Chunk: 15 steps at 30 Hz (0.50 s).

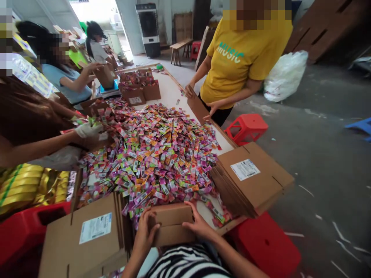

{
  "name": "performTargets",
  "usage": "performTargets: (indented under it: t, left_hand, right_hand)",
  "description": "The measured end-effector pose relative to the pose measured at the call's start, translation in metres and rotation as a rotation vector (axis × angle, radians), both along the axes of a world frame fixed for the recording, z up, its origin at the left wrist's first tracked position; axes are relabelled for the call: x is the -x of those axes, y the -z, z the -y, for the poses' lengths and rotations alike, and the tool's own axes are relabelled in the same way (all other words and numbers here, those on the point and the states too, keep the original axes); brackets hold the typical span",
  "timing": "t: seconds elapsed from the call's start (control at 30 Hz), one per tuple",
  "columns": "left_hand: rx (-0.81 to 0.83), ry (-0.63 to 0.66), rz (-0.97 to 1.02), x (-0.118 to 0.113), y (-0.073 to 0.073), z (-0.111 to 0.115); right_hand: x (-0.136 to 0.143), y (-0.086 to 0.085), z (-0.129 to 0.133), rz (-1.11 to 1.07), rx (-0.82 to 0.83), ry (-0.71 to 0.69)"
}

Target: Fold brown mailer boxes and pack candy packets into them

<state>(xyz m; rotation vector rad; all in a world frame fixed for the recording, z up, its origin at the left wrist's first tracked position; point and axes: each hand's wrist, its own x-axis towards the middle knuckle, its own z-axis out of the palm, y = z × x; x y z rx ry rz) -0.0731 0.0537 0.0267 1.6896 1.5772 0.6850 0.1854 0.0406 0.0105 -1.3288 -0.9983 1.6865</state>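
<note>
Close to my body, a small brown cardboard box [171, 224] sits between my two hands at the near edge of the table. My left hand [147, 227] grips its left end, thumb on the near side and fingers round the far edge. At the opposite end my right hand [199, 223] holds it the same way. A seam runs across the face turned to me; the inside is hidden. Just beyond the box spreads a big heap of small colourful packets [162, 154].
Flattened cartons with white labels are stacked at left [78, 231] and right [255, 177]. Red stools [266, 243] stand by the table. A co-worker in a yellow shirt [240, 58] holds cardboard across the table; other people work along the left. Filled boxes [139, 88] stand at the far end.
</note>
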Motion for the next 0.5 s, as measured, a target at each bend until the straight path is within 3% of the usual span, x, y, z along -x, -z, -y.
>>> performTargets:
  t: [0.07, 0.23, 0.33, 0.4, 0.5]
  left_hand:
    - [-0.018, 0.021, -0.044, -0.001, 0.000, -0.001]
    - [-0.163, -0.029, -0.327, -0.013, 0.005, -0.002]
    - [-0.275, 0.017, -0.488, -0.013, 0.002, -0.002]
    - [-0.366, 0.141, -0.528, -0.007, -0.006, -0.003]
    - [-0.404, 0.476, -0.551, -0.001, -0.023, -0.007]
  right_hand:
    - [0.006, 0.002, 0.001, 0.041, 0.009, 0.052]
    - [0.030, 0.007, 0.003, 0.393, -0.041, 0.291]
    - [0.035, 0.008, 0.002, 0.438, -0.059, 0.307]
    - [0.033, 0.009, 0.002, 0.429, -0.051, 0.293]
    - [0.028, 0.014, 0.002, 0.402, -0.063, 0.276]
